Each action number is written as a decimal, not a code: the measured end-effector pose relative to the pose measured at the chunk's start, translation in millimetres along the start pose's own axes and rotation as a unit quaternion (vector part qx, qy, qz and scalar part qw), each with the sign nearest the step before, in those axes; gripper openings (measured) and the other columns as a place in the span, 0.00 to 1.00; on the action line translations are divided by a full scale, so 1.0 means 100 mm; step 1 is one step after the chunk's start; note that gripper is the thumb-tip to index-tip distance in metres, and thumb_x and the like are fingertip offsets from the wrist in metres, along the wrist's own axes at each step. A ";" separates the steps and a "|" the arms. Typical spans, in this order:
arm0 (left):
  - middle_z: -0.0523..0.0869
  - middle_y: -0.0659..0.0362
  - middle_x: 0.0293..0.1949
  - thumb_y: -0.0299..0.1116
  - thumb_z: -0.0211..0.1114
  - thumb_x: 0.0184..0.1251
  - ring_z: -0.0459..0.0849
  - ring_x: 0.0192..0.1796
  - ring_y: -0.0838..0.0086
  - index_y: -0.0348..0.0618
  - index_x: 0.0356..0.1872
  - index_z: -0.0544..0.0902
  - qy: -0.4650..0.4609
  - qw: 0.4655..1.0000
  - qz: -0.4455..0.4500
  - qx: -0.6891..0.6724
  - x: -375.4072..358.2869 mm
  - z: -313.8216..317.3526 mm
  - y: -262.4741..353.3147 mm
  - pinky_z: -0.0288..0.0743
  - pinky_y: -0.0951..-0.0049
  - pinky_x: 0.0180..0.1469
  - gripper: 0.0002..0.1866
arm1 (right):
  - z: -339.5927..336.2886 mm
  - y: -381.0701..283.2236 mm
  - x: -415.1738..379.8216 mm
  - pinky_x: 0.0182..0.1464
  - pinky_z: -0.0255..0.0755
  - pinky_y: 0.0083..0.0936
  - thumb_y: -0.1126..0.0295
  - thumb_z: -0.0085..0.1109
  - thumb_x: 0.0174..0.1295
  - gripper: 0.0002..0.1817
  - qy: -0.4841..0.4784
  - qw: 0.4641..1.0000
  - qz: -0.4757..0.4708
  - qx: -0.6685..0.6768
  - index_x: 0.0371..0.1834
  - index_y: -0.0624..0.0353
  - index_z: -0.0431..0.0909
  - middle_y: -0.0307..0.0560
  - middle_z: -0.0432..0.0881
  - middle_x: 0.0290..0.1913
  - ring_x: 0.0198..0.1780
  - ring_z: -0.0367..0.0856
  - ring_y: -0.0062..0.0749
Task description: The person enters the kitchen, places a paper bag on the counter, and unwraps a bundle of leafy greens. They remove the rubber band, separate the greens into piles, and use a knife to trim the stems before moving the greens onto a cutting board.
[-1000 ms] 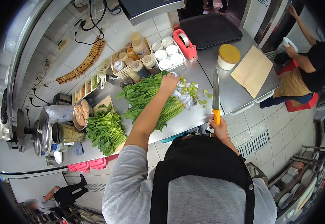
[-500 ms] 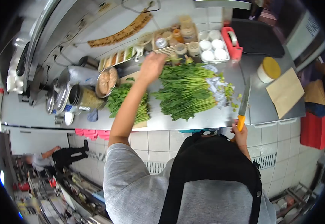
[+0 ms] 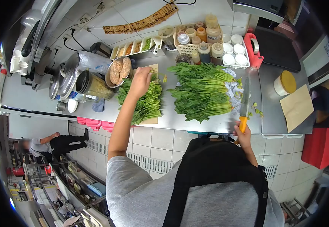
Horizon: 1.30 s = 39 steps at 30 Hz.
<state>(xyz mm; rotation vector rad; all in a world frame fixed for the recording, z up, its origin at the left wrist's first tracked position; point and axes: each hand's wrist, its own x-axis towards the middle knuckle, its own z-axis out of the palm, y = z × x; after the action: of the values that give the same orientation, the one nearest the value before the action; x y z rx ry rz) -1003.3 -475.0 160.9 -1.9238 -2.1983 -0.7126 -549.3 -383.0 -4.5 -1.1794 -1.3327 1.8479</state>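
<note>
My left hand (image 3: 141, 80) is above the upper end of the smaller pile of greens (image 3: 147, 100), fingers pressed together; what they hold, if anything, is hidden. That pile lies on a tan board (image 3: 150, 120). A small yellow-green scrap (image 3: 164, 78) sits right of the hand. My right hand (image 3: 243, 137) grips the yellow handle of a knife (image 3: 245, 102), its blade pointing away from me at the right end of the larger pile of greens (image 3: 202, 92). Wrinkled pale cloth or paper (image 3: 234, 92) and leafy scraps (image 3: 256, 111) lie around the stem ends.
Behind the greens stand a bottle basket (image 3: 189, 48), white cups in a tray (image 3: 244, 66) and a red dispenser (image 3: 254, 51). At left are a bowl of sausage-like meat (image 3: 119, 72) and containers (image 3: 94, 85). A yellow-lidded tub (image 3: 284, 83) stands right. A person (image 3: 43, 145) is far left.
My left hand has moved from beside the bottles back to the smaller pile of greens. The camera view has shifted. My right hand still holds the knife in much the same place.
</note>
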 end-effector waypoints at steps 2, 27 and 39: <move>0.79 0.48 0.38 0.25 0.54 0.59 0.74 0.40 0.52 0.36 0.38 0.75 0.014 0.999 0.036 -0.026 0.18 0.11 0.29 0.66 0.59 0.47 0.08 | 0.10 -0.02 0.12 0.29 0.73 0.17 0.75 0.54 0.61 0.16 -0.053 0.998 -0.003 0.039 0.53 0.62 0.69 0.38 0.72 0.37 0.29 0.75 0.19; 0.77 0.51 0.38 0.35 0.55 0.61 0.72 0.44 0.56 0.41 0.42 0.73 -0.095 0.980 -0.054 0.168 -0.53 0.10 -0.27 0.66 0.59 0.45 0.12 | -0.23 -0.24 1.16 0.48 0.66 0.21 0.66 0.60 0.58 0.20 0.147 0.981 -0.085 -0.094 0.53 0.58 0.73 0.40 0.76 0.44 0.42 0.73 0.23; 0.68 0.52 0.55 0.47 0.59 0.59 0.63 0.59 0.57 0.54 0.61 0.68 -0.014 0.970 -0.038 0.240 -1.16 0.31 -0.43 0.49 0.50 0.66 0.28 | -0.35 -0.13 0.69 0.39 0.65 0.16 0.68 0.60 0.58 0.20 0.153 0.978 -0.094 -0.102 0.55 0.57 0.73 0.32 0.73 0.34 0.34 0.68 0.16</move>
<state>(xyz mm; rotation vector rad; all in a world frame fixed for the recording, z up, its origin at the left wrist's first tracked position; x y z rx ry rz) -1017.7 -569.4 76.2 -1.6175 -2.2084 -0.1346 -549.8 -306.0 -18.5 -1.3297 -1.4225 1.3592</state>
